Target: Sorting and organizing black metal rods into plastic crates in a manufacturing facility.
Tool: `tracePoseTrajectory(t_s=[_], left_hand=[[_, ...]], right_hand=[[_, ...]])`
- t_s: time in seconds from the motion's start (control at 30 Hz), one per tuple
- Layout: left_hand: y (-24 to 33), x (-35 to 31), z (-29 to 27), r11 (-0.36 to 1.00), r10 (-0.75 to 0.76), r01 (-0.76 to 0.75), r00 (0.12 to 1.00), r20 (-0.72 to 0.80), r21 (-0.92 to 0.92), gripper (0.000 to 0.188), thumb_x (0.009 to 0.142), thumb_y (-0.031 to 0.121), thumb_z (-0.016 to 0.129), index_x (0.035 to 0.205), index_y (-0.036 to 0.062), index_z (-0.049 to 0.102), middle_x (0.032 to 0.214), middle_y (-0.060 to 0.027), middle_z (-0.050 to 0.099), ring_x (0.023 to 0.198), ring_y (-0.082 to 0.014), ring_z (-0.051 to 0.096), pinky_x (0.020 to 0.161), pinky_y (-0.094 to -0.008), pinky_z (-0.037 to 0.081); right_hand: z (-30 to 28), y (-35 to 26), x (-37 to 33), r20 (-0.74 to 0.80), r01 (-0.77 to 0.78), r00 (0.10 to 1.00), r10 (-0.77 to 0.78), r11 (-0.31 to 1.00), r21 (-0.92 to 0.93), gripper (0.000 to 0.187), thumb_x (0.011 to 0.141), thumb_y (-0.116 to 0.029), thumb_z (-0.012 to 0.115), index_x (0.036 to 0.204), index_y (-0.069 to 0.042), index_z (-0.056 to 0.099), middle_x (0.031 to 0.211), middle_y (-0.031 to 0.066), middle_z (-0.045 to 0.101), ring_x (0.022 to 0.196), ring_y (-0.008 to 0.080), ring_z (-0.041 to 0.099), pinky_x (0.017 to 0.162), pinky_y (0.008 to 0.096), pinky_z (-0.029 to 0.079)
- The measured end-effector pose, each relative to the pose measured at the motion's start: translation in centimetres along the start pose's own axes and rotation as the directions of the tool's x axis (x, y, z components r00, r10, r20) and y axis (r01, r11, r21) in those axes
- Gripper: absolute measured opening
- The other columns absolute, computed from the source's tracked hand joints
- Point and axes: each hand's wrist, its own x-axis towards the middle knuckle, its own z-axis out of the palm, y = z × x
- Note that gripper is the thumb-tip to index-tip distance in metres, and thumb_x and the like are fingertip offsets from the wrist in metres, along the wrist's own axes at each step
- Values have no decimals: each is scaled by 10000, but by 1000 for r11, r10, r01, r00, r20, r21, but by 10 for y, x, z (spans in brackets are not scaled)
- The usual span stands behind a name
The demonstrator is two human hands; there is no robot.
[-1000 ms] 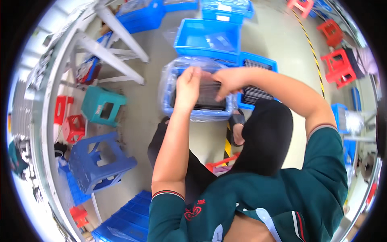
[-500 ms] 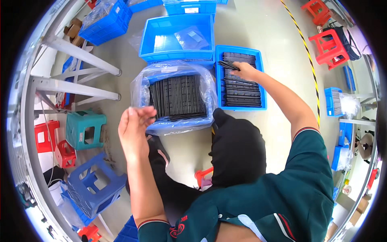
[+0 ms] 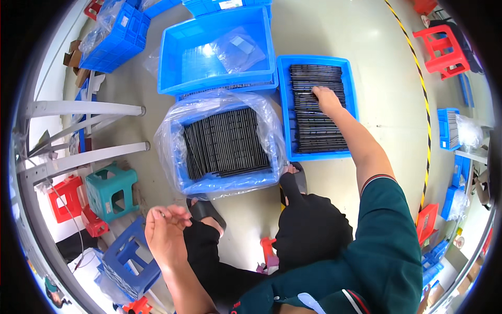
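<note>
Since the frame half a second back, the left hand [image 3: 166, 235] has dropped away from the bagged crate [image 3: 227, 144] toward the person's knee, and the right hand [image 3: 327, 99] has slid from the far left corner of the tray [image 3: 319, 107] to a spot nearer its middle. That right hand lies palm-down on the dark strips [image 3: 316, 125] that fill the tray in rows, fingertips touching them; its grip is flat and spread, and I cannot tell whether a strip is pinched beneath it. The tray sits on the floor just right of the bagged crate, their sides nearly touching. The left hand is held in the air with fingers loosely curled and nothing in them, well apart from the crate, which is lined with clear plastic and packed with more dark strips. Beyond the crate, an empty blue bin [image 3: 217, 49] rests with a clear bag inside. Left of the person stand a teal stool [image 3: 110, 191] and a blue stool [image 3: 128, 259]; a red stool [image 3: 442, 44] stands at the far right.
</note>
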Motion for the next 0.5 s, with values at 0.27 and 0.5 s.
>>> tracePoseTrajectory(t_s=[0.27,0.5], left_hand=[[-8,13,1,1000,-10,11,997,-77,6,241,974,240,397,855,41,461,846,-145,611,729,-227,607,643,-306,473],[-7,16,-4,999,6,-3,997,-80,37,240,973,239,401,865,36,467,849,-153,613,732,-228,610,643,-304,480]], right_hand=[[29,31,19,4,-175,982,187,928,-329,204,850,-148,440,998,-159,580,926,54,606,947,250,557,774,404,429],[34,19,22,-8,-325,939,343,882,-342,261,828,-126,482,1068,-176,571,1018,70,568,1043,258,502,826,423,406]])
